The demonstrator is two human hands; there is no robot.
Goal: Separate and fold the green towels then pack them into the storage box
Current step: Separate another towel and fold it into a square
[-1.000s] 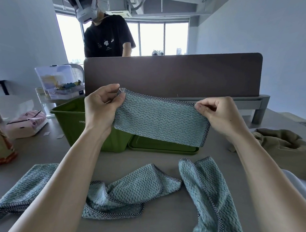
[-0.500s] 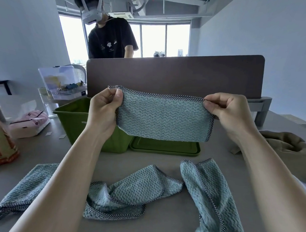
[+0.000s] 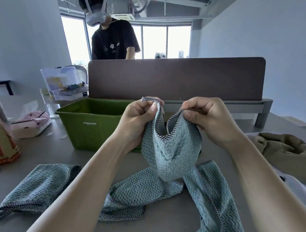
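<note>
Two corners of a green towel (image 3: 170, 151) are pinched, one by the left hand (image 3: 140, 119), one by the right hand (image 3: 209, 119). Its middle is sagged above the table (image 3: 171, 225), beside the storage box (image 3: 89, 125).

On the worktop (image 3: 162, 223) the box (image 3: 89, 129) stands left of centre, before a divider (image 3: 176, 78). The hands hold one towel (image 3: 170, 154) up just right of the box. Three towels lie nearer: one left (image 3: 37, 190), one centre (image 3: 135, 193), one right (image 3: 213, 196). A cloth heap (image 3: 283, 148) lies far right.
</note>
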